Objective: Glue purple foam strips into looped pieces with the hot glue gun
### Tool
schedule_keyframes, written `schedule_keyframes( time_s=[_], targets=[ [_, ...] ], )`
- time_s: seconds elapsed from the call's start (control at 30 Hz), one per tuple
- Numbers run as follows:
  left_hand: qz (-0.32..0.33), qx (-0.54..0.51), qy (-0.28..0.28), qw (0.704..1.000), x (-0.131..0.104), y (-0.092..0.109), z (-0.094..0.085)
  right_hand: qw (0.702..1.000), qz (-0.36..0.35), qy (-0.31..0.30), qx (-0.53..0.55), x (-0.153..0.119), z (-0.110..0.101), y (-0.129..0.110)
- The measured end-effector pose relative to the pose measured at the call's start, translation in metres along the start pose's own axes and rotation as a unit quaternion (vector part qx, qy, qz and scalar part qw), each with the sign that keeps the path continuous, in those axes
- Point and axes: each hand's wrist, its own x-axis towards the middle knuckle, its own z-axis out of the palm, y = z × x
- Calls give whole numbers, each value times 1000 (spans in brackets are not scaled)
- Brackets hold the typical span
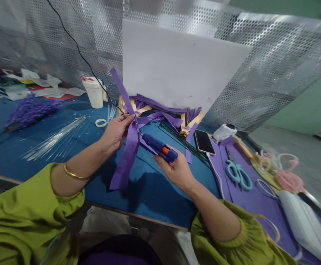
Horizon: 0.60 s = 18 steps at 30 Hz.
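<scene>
Baggy green sleeves [25, 217] up front; left hand [115, 133] pinches the purple strip [130, 151] above the blue table [149, 191], right hand [178, 171] grips the blue glue gun [152, 143]. One tip slip could probably burn those left fingers.

Most fingers of your right hand [177, 165] are hidden by the blue glue gun [156, 145]. Where its tip meets the purple strip [127, 158] at your left hand [120, 129], detail is too small to read. Beyond that grip, the black cord [79, 48] runs off the top edge.
</scene>
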Motion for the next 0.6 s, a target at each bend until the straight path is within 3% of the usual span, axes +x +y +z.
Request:
schedule_keyframes(
  time_s=[0.2, 0.6],
  targets=[
    [0, 8, 32, 999, 0, 3, 3, 1000, -8, -13, -5, 0, -1, -5],
    [9, 19, 39, 999, -1, 9, 5, 1000, -16, -16, -7, -1, -2, -7]
  ],
)
